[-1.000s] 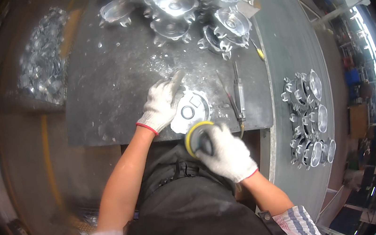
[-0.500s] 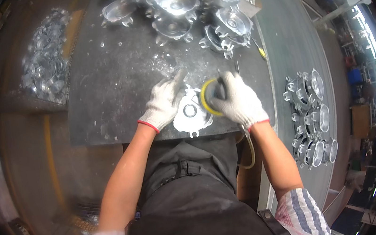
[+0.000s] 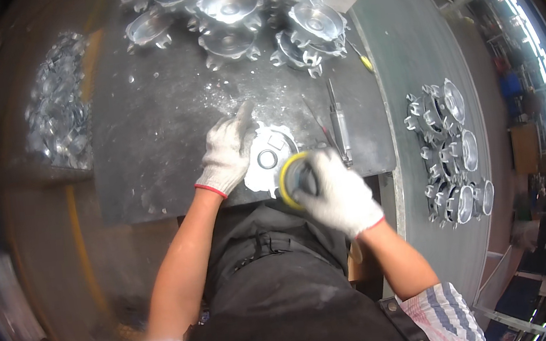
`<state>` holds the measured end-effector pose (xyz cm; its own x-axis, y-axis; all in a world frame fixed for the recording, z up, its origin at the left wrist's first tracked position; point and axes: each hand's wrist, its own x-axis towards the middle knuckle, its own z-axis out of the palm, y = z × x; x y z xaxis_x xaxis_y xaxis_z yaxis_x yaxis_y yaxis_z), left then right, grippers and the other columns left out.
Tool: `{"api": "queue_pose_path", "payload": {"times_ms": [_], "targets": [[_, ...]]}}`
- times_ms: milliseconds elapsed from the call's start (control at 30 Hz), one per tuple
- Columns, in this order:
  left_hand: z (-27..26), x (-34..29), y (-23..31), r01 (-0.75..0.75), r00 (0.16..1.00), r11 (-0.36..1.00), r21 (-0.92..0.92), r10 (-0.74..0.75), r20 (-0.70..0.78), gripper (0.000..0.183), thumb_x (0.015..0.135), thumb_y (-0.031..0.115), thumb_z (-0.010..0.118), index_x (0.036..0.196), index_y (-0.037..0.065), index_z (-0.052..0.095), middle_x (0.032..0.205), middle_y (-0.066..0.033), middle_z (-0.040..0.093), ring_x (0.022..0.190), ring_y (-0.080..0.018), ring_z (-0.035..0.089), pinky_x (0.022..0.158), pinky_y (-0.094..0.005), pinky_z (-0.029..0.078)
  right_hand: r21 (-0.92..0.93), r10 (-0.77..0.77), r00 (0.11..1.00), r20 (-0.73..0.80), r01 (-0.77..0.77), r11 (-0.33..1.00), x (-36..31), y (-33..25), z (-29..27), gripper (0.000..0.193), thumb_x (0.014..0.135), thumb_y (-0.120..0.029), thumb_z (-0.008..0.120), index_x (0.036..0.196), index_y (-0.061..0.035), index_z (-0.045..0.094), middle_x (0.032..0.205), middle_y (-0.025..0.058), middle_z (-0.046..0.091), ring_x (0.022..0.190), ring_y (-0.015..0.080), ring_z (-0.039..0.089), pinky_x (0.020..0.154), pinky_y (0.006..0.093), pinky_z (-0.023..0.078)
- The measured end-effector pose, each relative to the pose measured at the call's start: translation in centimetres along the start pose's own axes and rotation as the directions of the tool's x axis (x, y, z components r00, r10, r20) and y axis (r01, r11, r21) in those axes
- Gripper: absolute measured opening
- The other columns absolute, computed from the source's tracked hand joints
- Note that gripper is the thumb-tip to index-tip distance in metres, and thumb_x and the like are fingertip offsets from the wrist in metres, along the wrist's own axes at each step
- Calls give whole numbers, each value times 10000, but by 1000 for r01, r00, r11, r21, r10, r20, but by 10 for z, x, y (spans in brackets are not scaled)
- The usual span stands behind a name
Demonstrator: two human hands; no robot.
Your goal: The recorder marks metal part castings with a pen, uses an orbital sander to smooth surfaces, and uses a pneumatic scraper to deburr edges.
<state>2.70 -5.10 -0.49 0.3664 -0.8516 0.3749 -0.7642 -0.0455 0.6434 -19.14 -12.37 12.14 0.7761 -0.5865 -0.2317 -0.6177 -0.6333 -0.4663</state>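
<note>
A bright metal casting (image 3: 261, 176) with a round hole lies flat at the near edge of the dark table (image 3: 145, 139). My left hand (image 3: 223, 151), in a white knit glove with a red cuff, grips its left edge, the index finger reaching forward. My right hand (image 3: 344, 194), gloved alike, is wrapped round a handheld disc sander (image 3: 301, 182) with a yellow-rimmed pad. The sander is tilted at the casting's lower right side; whether the pad touches the metal cannot be seen.
Similar castings (image 3: 229, 4) are piled at the table's far end. A slim silver tool (image 3: 341, 130) and a thin rod lie right of the casting, a yellow-handled tool (image 3: 367, 63) farther off. More castings (image 3: 451, 154) stand on the green-grey surface at right. Left, a bin holds metal pieces (image 3: 61, 105).
My right hand has drawn the sander toward me, from the casting's upper right to its lower right. The slim silver tool has come into sight. My left hand stays at the casting.
</note>
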Motion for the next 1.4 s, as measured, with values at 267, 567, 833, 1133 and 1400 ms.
{"api": "queue_pose_path", "payload": {"times_ms": [267,567,833,1133,1400], "targets": [[0,-6,-1,20,1000,999,28,-20,-20,571,891,160,632,1432,44,488,1119,-189,655,1062,-387,618,991,-493,458,288,-124,984,129,82,954,-29,-39,16,535,798,-278,787,1240,-96,547,1205,191,578,1017,402,664,865,460,555],[-36,-60,75,-186,975,950,250,145,171,522,735,246,792,1216,115,638,1179,-101,656,1199,-356,567,1115,-513,351,246,420,803,-423,-344,906,-13,78,-47,583,743,-257,791,1243,-39,586,1194,192,638,1095,352,636,961,417,505],[-22,-33,74,-202,969,963,181,169,180,251,742,164,748,974,93,685,933,-128,663,926,-322,635,972,-486,470,74,454,789,-413,-468,881,8,168,-41,653,735,-313,791,1283,-37,570,1233,228,616,1143,398,615,995,429,488],[-68,-40,-1,156,489,-457,-876,-734,471,376,1069,195,345,1327,-23,511,1281,-165,623,1155,-263,621,999,-418,519,162,482,752,-450,-462,872,26,159,-34,746,784,-377,766,1412,-103,471,1356,235,553,1212,413,587,1029,451,471],[-87,-40,44,525,701,349,-776,-694,163,259,1055,216,523,1173,-8,578,1023,-110,655,803,-161,617,730,-291,536,-300,-84,787,-612,-132,945,23,111,-13,534,815,-274,760,1286,-98,580,1349,189,544,1289,416,470,1064,571,368]]}}
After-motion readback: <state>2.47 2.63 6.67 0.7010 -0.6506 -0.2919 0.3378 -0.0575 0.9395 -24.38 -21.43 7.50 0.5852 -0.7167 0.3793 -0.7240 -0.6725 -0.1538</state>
